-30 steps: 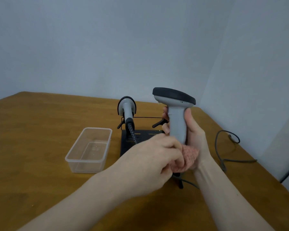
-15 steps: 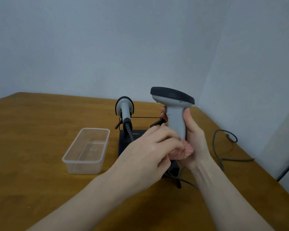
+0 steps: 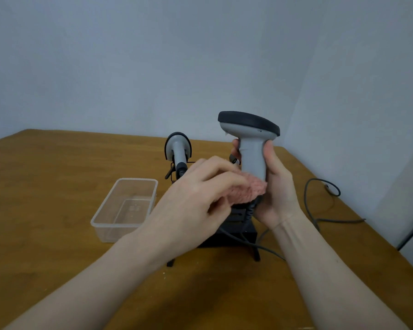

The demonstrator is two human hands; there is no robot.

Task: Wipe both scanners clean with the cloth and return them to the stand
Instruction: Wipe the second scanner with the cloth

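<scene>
My right hand (image 3: 275, 186) grips the handle of a grey scanner (image 3: 250, 141) with a black top, held upright above the stand. My left hand (image 3: 200, 198) presses a pink cloth (image 3: 247, 190) against the lower part of that handle. A second grey scanner (image 3: 178, 148) sits in the black stand (image 3: 236, 231) behind my left hand, its head facing me. The stand's base is partly hidden by my hands.
A clear plastic tub (image 3: 125, 207) stands on the wooden table (image 3: 45, 186) left of the stand. A grey cable (image 3: 320, 201) loops across the table to the right, near the wall. The table's right edge runs close to my right forearm.
The held scanner has risen slightly in my right hand. My left hand has slid the pink cloth up along the handle's base.
</scene>
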